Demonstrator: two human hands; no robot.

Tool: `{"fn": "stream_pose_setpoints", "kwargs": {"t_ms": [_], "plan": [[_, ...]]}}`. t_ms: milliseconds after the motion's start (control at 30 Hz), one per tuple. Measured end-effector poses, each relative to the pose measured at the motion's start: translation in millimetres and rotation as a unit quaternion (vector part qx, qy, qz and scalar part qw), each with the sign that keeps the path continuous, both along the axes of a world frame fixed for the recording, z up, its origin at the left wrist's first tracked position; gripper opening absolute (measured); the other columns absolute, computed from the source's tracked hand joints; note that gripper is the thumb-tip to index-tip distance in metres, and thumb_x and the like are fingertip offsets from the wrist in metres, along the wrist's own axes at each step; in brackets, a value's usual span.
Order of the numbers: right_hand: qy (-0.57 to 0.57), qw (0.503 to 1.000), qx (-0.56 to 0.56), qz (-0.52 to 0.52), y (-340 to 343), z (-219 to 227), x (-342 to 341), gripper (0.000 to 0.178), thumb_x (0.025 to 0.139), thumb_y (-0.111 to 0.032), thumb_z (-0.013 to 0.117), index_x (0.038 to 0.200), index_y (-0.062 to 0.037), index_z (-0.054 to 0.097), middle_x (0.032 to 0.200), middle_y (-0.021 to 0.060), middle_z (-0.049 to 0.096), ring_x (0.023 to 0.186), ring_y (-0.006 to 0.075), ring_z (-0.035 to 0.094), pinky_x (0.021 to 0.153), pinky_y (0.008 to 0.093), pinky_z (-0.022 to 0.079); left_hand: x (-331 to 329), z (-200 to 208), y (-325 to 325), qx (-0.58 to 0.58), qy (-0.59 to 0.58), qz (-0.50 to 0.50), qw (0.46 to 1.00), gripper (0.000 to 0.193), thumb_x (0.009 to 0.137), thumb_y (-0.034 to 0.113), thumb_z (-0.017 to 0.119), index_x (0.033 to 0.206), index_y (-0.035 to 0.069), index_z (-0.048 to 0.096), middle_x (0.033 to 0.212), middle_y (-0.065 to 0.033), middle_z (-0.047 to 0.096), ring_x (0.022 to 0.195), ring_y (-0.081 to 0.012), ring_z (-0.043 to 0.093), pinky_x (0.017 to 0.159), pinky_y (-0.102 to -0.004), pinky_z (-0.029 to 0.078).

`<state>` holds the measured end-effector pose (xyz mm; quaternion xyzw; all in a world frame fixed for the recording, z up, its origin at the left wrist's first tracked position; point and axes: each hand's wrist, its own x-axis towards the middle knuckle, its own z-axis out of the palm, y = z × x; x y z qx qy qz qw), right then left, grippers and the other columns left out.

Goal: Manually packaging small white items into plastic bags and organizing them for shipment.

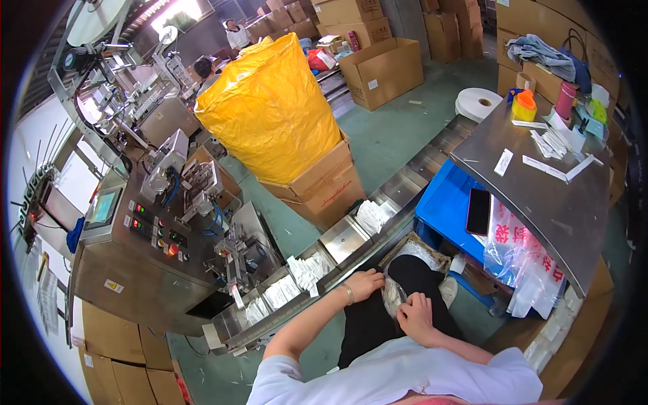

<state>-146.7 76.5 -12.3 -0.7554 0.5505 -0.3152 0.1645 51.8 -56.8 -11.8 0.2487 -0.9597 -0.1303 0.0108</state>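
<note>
A see-through plastic bag (393,295) lies over my lap, between my dark-trousered thighs, with something pale inside that is too small to make out. My left hand (364,285), a bracelet at its wrist, is closed at the bag's upper left edge. Lower down on the other side, my right hand (415,316) has its curled fingers on the bag's right edge. In front of me runs a metal conveyor (344,239) divided into compartments. Heaps of slim white packets (308,270) lie in several of them, and another bundle of white packets (372,217) sits farther along.
A steel machine with a control panel (155,229) stands left. Beyond the conveyor, a large yellow sack (273,108) rises from a cardboard box (324,192). At right are a blue crate (442,202), a phone (478,211), printed plastic bags (513,253) and a steel table (540,196).
</note>
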Motion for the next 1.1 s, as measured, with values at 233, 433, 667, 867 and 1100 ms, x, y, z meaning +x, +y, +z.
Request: {"fn": "stream_pose_setpoints", "kwargs": {"t_ms": [233, 433, 667, 867, 1100], "plan": [[-0.066, 0.996, 0.027, -0.048, -9, -21, -2, 0.009, 0.073, -0.008, 0.065, 0.071, -0.0016, 0.060, 0.082, 0.0116, 0.052, 0.073, 0.0297, 0.055, 0.061, 0.0394, 0.044, -2, -15, -19, -0.072, -0.004, -0.052, 0.996, 0.017, 0.074, 0.013, 0.055, 0.090, 0.006, 0.057, 0.099, -0.0052, 0.055, 0.095, -0.0242, 0.051, 0.081, -0.0342, 0.045], [-0.096, 0.994, 0.028, -0.043, 1, -29, 0, 0.012, 0.074, -0.011, 0.064, 0.069, -0.0024, 0.057, 0.078, 0.0109, 0.050, 0.071, 0.0292, 0.056, 0.061, 0.0421, 0.045, -13, -9, -12, -0.125, 0.009, -0.056, 0.991, 0.013, 0.078, 0.016, 0.051, 0.083, 0.008, 0.058, 0.100, -0.0071, 0.055, 0.099, -0.0251, 0.050, 0.084, -0.0364, 0.043], [-0.020, 0.993, 0.095, -0.067, 9, -6, 13, 0.009, 0.074, -0.009, 0.064, 0.071, -0.0032, 0.058, 0.079, 0.0114, 0.051, 0.072, 0.0299, 0.056, 0.062, 0.0415, 0.046, -22, -13, -5, -0.131, -0.017, -0.032, 0.991, 0.016, 0.078, 0.018, 0.052, 0.085, 0.007, 0.060, 0.101, -0.0084, 0.055, 0.103, -0.0252, 0.050, 0.084, -0.0354, 0.043], [-0.060, 0.994, 0.035, -0.082, 5, -21, 13, 0.005, 0.073, -0.004, 0.062, 0.076, -0.0024, 0.058, 0.079, 0.0126, 0.053, 0.071, 0.0327, 0.057, 0.060, 0.0430, 0.046, -35, 9, 48, 0.004, 0.278, 0.300, 0.913, 0.019, 0.082, 0.018, 0.059, 0.093, 0.003, 0.061, 0.097, -0.0096, 0.056, 0.088, -0.0240, 0.058, 0.072, -0.0353, 0.048], [-0.131, 0.986, 0.031, -0.096, -3, -24, 24, 0.013, 0.073, 0.002, 0.058, 0.084, -0.0027, 0.056, 0.073, 0.0132, 0.055, 0.068, 0.0336, 0.057, 0.058, 0.0423, 0.045, -34, -45, 146, 0.491, 0.373, 0.506, 0.603, 0.021, 0.089, 0.019, 0.057, 0.100, 0.002, 0.059, 0.085, -0.0082, 0.062, 0.075, -0.0168, 0.062, 0.068, -0.0291, 0.051]]}}
